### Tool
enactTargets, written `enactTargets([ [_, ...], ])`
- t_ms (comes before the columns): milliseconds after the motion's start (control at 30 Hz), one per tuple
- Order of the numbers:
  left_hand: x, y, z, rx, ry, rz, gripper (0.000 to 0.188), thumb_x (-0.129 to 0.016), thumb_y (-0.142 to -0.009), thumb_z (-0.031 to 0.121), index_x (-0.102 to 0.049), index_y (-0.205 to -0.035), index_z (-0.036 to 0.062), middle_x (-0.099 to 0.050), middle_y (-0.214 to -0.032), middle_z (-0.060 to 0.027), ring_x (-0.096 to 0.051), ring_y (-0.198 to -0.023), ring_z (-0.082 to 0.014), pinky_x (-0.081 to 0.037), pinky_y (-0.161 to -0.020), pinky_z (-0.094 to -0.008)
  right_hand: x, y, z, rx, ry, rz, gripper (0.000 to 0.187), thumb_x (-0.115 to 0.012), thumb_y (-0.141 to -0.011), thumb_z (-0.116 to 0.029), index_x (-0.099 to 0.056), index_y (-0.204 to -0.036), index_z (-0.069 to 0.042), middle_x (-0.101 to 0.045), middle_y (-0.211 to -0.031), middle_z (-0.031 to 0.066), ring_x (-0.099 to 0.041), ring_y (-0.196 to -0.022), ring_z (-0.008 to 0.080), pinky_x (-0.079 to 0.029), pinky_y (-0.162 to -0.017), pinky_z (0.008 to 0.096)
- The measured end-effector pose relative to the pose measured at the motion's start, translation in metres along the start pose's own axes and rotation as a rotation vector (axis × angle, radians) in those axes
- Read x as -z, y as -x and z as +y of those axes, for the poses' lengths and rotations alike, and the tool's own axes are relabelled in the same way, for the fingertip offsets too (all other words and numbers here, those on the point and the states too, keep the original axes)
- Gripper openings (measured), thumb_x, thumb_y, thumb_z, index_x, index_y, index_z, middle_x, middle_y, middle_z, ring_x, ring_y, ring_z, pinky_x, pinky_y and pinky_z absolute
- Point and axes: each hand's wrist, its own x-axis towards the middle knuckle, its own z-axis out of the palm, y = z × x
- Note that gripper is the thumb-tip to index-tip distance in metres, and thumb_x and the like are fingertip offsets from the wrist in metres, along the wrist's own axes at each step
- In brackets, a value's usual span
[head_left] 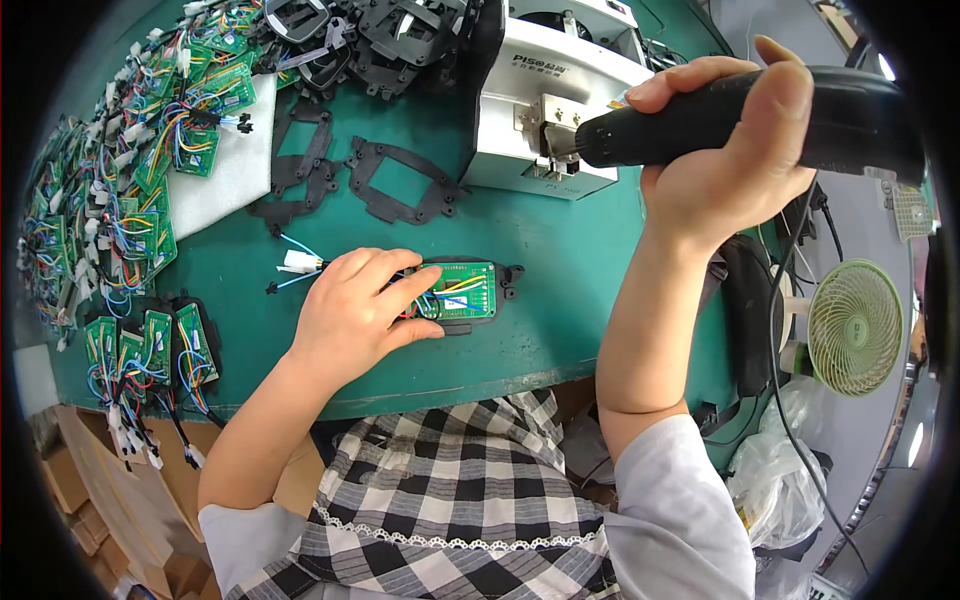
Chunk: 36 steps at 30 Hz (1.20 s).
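My left hand (345, 310) rests over a green circuit board (478, 292), thumb and fingers holding it against a black plastic frame (510, 283) on the table. Coloured wires cross the board. A white connector (300, 262) on blue wires sticks out past the knuckles. In my right hand (725, 180), raised at the upper right, is a black power screwdriver (655, 137) lying nearly level. Its front end meets the small metal outlet on the front of a white screw feeder (540, 105); the bit's tip is hidden there.
A heap of wired circuit boards (150, 225) covers the left side, partly on white foam (225, 165). Several boards (155, 345) lie at the front left edge. Black frames (400, 185) lie behind my left hand. A green fan (855, 325) and a hanging cable (775, 340) are at right.
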Motion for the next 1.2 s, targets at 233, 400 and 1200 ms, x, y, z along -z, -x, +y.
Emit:
enactTargets([
  [233, -0.001, 0.000, 0.001, 0.012, 0.003, 0.014, 0.054, -0.082, -0.059, 0.031, -0.068, -0.105, 0.0064, -0.062, -0.105, -0.0068, -0.060, -0.092, -0.0256, -0.049, -0.080, -0.0369, -0.008, 0.007, -0.003, 0.004, 0.031, 0.049, 0.063, -0.062, -0.088, -0.045, -0.044, -0.109, 0.012, -0.058, -0.059, 0.0157, -0.058, -0.042, 0.0231, -0.050, -0.042, 0.0327],
  [400, -0.001, 0.000, 0.001, 0.017, -0.006, 0.010, 0.054, -0.082, -0.059, 0.032, -0.068, -0.106, 0.0068, -0.062, -0.105, -0.0068, -0.060, -0.092, -0.0255, -0.049, -0.081, -0.0366, -0.006, 0.009, -0.002, 0.057, 0.001, 0.056, 0.062, -0.064, -0.088, -0.042, -0.043, -0.111, 0.012, -0.059, -0.059, 0.0154, -0.058, -0.042, 0.0226, -0.049, -0.043, 0.0312],
  [1200, 0.028, -0.137, 0.001, -0.297, -0.135, 0.354, 0.014, -0.074, -0.075, 0.016, -0.069, -0.081, 0.0048, -0.066, -0.076, -0.0056, -0.061, -0.071, -0.0235, -0.050, -0.064, -0.0333, 0.045, -0.019, -0.029, -0.096, -0.378, -0.019, 0.062, -0.046, -0.089, -0.056, -0.047, -0.116, -0.001, -0.061, -0.072, 0.0165, -0.058, -0.057, 0.0269, -0.048, -0.057, 0.0431],
])
